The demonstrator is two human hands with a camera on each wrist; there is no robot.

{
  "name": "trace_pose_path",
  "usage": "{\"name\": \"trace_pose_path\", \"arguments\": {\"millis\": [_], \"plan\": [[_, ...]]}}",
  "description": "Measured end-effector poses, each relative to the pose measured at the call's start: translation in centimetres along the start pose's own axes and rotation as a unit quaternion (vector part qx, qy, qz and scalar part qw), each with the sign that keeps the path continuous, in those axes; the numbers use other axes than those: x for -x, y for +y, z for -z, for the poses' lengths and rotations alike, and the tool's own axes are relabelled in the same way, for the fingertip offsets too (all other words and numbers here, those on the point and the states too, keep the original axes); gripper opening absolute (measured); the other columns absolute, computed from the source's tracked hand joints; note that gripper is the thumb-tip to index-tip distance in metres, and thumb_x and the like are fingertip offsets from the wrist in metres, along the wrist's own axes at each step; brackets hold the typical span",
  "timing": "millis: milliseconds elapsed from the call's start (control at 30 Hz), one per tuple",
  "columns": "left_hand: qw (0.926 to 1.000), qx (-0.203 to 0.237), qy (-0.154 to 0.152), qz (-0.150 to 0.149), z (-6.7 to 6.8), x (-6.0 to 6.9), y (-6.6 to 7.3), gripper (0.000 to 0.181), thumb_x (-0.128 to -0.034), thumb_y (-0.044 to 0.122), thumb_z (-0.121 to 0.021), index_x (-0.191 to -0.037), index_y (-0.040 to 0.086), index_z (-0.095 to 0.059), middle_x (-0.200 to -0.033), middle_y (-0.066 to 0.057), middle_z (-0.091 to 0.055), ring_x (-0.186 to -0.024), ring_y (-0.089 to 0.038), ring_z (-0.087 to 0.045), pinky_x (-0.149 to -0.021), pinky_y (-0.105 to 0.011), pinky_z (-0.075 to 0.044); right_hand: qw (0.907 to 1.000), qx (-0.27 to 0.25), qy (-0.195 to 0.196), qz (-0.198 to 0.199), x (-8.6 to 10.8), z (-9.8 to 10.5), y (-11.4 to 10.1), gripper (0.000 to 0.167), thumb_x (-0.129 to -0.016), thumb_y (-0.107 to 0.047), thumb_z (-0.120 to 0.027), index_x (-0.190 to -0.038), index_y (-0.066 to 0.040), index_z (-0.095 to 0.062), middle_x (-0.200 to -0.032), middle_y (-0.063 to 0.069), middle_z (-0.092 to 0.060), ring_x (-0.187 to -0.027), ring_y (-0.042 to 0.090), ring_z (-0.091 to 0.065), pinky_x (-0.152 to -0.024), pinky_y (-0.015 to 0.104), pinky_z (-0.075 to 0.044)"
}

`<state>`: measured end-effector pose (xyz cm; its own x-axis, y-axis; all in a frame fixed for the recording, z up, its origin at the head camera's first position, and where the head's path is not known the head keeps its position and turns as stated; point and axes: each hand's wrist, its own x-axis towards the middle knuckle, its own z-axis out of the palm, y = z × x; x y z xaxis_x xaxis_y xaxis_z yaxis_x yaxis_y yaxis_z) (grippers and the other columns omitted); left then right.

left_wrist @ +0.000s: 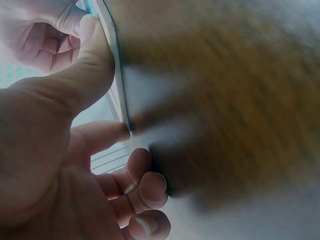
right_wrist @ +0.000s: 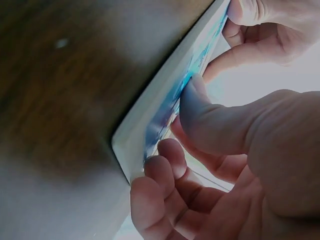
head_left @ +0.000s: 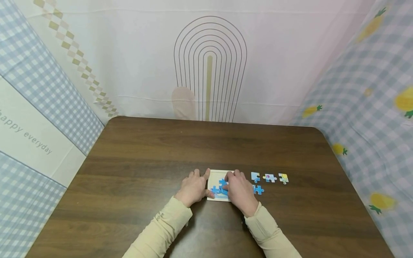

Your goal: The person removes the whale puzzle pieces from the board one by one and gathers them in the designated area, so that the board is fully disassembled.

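A shallow light wooden puzzle tray [head_left: 214, 174] lies on the brown table, with blue puzzle pieces [head_left: 215, 190] in its lower part. My left hand [head_left: 192, 188] steadies the tray's left side. Its thumb presses the rim near the bottom corner and its index finger touches the edge higher up, as the left wrist view shows. Over the tray's right half, my right hand [head_left: 241, 190] holds a blue puzzle piece [right_wrist: 191, 78] between thumb and curled index finger, down against the tray. That piece is mostly hidden by the fingers.
Loose puzzle pieces lie right of the tray: a blue one [head_left: 258, 190] beside my right hand, a white-and-blue one [head_left: 255, 177], a pale one with a pink swirl [head_left: 269, 178] and one with a yellow sun [head_left: 283, 178]. Printed curtains [head_left: 145, 64] hang behind the table [head_left: 129, 161].
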<state>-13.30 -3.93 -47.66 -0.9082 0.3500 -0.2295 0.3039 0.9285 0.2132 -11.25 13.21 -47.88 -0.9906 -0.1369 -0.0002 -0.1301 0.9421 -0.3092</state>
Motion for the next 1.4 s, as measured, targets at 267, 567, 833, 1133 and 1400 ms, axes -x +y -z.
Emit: {"name": "trace_pose_path", "arguments": {"millis": [267,567,833,1133,1400], "plan": [[1.0000,-0.002,0.002,0.000,0.17,0.06,0.07,0.096,-0.0716,0.059,-0.074,-0.151,0.018,-0.039,-0.106,-0.017,-0.051,-0.094,-0.031,-0.051,-0.072,-0.043,-0.047,1.0000,-0.001,-0.003,-0.001,-0.11,0.00,-0.12,0.019,-0.083,-0.018,-0.078,-0.090,-0.007,-0.064,-0.086,0.008,-0.052,-0.080,0.025,-0.049,-0.062,0.040,-0.049],[1.0000,0.002,0.002,0.000,0.16,0.16,0.07,0.095,-0.0715,0.059,-0.074,-0.151,0.018,-0.039,-0.106,-0.017,-0.051,-0.092,-0.030,-0.051,-0.072,-0.043,-0.047,0.9999,-0.005,-0.008,-0.005,-0.10,0.01,-0.22,0.020,-0.082,-0.017,-0.078,-0.091,-0.008,-0.063,-0.085,0.008,-0.051,-0.078,0.025,-0.047,-0.061,0.040,-0.048],[1.0000,0.004,0.002,-0.001,0.07,0.10,0.04,0.095,-0.0722,0.059,-0.074,-0.151,0.018,-0.039,-0.106,-0.017,-0.051,-0.092,-0.030,-0.051,-0.072,-0.043,-0.047,0.9998,-0.016,-0.006,0.003,-0.10,-0.06,-0.12,0.020,-0.083,-0.014,-0.077,-0.092,-0.007,-0.061,-0.086,0.009,-0.050,-0.077,0.027,-0.046,-0.061,0.040,-0.047],[1.0000,0.002,0.001,-0.001,0.05,0.03,0.04,0.096,-0.0717,0.059,-0.074,-0.151,0.018,-0.039,-0.109,-0.018,-0.052,-0.095,-0.031,-0.052,-0.074,-0.044,-0.047,0.9993,-0.036,-0.006,-0.002,-0.17,-0.04,-0.05,0.021,-0.083,-0.012,-0.078,-0.092,-0.007,-0.059,-0.087,0.009,-0.049,-0.078,0.026,-0.046,-0.062,0.040,-0.046],[1.0000,0.003,0.001,-0.002,0.02,0.03,0.02,0.096,-0.0717,0.059,-0.074,-0.151,0.018,-0.039,-0.111,-0.019,-0.052,-0.096,-0.031,-0.052,-0.074,-0.044,-0.047,0.9992,-0.039,0.010,0.001,0.17,0.11,-0.01,0.022,-0.082,-0.012,-0.078,-0.091,-0.007,-0.058,-0.085,0.006,-0.048,-0.077,0.023,-0.045,-0.057,0.036,-0.045]]}}
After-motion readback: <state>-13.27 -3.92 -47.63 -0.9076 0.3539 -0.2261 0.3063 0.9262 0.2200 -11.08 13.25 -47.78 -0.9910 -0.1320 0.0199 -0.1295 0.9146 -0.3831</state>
